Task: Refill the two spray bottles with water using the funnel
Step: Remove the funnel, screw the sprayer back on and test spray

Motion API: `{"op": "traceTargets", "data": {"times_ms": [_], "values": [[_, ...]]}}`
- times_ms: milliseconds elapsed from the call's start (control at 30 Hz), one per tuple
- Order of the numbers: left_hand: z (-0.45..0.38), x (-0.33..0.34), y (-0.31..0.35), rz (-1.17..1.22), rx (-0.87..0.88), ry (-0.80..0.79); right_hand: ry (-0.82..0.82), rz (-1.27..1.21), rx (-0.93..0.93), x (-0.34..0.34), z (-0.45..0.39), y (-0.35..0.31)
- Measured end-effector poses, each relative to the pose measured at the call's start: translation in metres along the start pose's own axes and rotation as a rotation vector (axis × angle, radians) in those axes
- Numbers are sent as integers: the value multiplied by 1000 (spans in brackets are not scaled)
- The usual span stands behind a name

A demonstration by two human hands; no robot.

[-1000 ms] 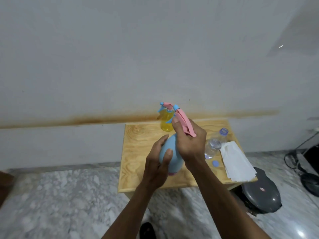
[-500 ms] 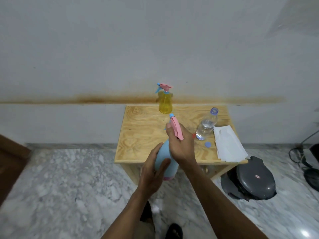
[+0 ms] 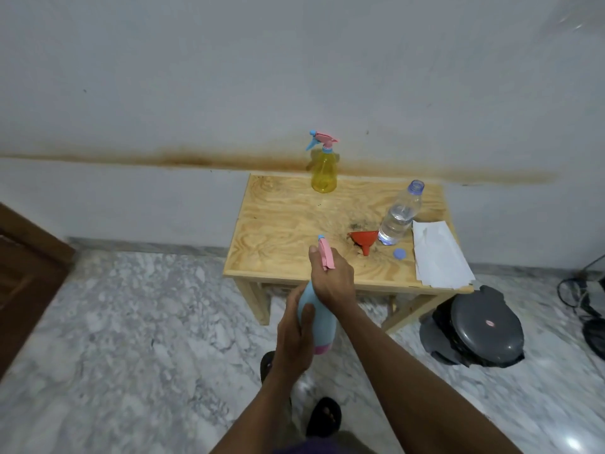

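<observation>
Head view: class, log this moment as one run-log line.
left hand: grips light-blue plastic spray bottle body | right hand: grips its pink trigger head | red plastic funnel: lying on wooden table

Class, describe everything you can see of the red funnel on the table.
The red funnel looks like smooth plastic: a wide cone narrowing to a short spout. It lies tipped on its side on the wooden table, spout pointing toward the table's near edge. Its rim sits close against the base of the uncapped water bottle; contact cannot be confirmed. No hand touches it.
</observation>
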State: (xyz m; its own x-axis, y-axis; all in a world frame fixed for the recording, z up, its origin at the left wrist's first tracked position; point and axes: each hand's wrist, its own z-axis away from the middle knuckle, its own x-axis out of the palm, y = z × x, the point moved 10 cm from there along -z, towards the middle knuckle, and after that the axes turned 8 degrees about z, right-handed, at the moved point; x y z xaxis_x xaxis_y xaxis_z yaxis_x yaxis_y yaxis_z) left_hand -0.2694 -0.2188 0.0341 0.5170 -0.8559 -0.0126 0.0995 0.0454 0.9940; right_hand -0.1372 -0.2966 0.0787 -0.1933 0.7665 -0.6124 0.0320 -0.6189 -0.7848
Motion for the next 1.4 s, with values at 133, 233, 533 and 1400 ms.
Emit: {"op": "traceTargets", "data": {"times_ms": [133,233,533,1400], "values": [[12,-6,-19,-37,-37,-3,-19,-35,40,15,13,16],[21,-10,-28,-51,-60,2,-39,-10,63,24,19,26],[38,-15,-55,-82,-128,23,-71,63,104,35,30,42],[29,-22,-44,-50,-186,31,-240,169,-20,51,18,15]]}}
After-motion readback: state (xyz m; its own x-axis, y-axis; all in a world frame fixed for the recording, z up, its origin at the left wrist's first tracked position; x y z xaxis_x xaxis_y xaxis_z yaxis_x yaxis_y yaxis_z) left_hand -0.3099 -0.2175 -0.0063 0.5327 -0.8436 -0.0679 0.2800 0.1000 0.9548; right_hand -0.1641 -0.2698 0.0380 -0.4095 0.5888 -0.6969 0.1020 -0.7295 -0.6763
